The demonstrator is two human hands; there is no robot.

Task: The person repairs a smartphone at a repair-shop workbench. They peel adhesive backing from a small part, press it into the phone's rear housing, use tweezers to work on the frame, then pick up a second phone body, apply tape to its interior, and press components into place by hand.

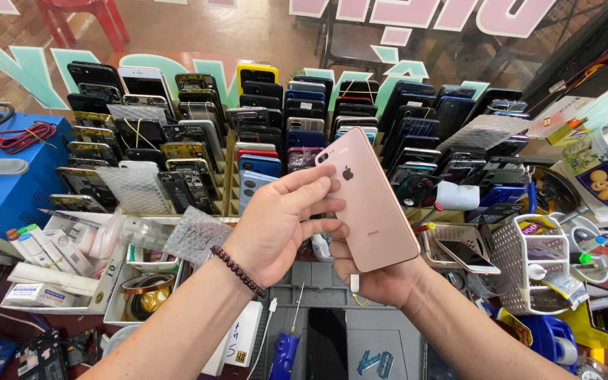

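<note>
Above the grey work mat [381,331], a rose-gold smartphone [371,204] is held back-up and tilted, in front of racks of stacked phones [198,141]. Her left hand [276,225], with a bead bracelet [237,271], pinches its left edge; the right hand [381,281] is clamped around its lower end from beneath.

Tight space. Phone rack [262,134] fills the upper middle of the frame, right behind my hands [276,225]. White basket [529,260] crowds lower right, trays [72,267] with tubes and tape lower left. Only open spot: grey mat [381,338] at bottom centre, screwdriver [286,345] on its left edge.
</note>
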